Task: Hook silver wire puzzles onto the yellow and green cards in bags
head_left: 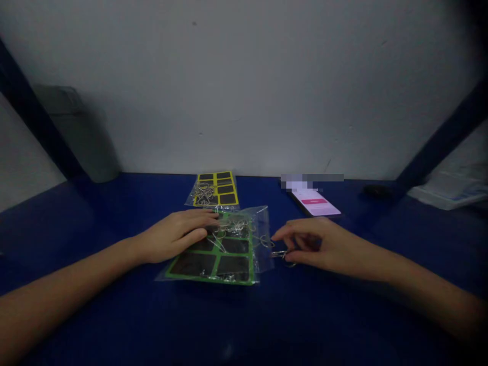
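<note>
A clear plastic bag [263, 223] lies on the blue table. Inside are a green-bordered sheet [216, 248] with dark rectangles and a tangle of thin silver metal rings or clips [234, 224]. Flat on the bag's left side rests my left hand [186, 231], fingers stretched out over the sheet. Just right of the bag's edge is my right hand [316, 244], its fingers curved and thumb apart from the index finger. A silver ring-like metal piece [288, 259] sits at the thumb tip, partly hidden by it. Its exact shape is too blurred to make out.
Behind the green sheet lies a second bag with a yellow-bordered sheet [217, 188] and silver metal pieces. A lit phone [314, 201] is at the back right, with a dark object [377, 190] and plastic packaging [446, 188] further right. A grey bin-like container [82, 137] stands back left.
</note>
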`<state>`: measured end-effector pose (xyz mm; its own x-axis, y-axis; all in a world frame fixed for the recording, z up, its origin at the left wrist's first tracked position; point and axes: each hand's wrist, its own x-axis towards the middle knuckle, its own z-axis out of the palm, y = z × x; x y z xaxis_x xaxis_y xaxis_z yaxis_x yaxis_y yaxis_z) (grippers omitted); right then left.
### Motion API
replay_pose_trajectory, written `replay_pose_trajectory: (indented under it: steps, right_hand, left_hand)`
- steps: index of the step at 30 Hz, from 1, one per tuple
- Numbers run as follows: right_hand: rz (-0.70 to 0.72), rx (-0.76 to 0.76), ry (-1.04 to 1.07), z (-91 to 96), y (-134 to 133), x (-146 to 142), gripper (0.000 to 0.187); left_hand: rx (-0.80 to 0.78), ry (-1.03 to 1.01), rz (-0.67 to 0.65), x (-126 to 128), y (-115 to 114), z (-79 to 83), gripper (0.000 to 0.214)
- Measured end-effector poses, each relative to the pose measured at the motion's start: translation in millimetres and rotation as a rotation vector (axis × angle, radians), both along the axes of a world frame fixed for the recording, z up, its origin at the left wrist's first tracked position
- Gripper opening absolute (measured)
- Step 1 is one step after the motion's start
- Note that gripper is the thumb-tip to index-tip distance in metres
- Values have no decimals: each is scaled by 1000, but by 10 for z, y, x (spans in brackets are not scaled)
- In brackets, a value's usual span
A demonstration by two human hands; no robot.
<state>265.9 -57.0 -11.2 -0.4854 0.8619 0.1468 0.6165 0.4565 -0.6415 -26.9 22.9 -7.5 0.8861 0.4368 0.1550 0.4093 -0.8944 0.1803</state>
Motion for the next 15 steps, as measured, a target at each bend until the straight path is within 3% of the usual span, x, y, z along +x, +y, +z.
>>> replay_pose_trajectory:
  steps: [8, 11, 15]
  right_hand:
    - [-187, 60, 289, 2, 7, -69, 12]
    - [-156, 242, 375, 25, -31, -120, 4]
    - [-73, 505, 322, 71, -91, -197, 10]
  left_hand:
    - [-19, -15, 5, -15, -17, -10, 37]
    - [-44, -37, 27, 0, -39, 8, 39]
    - [-93, -63, 23, 27, -67, 38, 41]
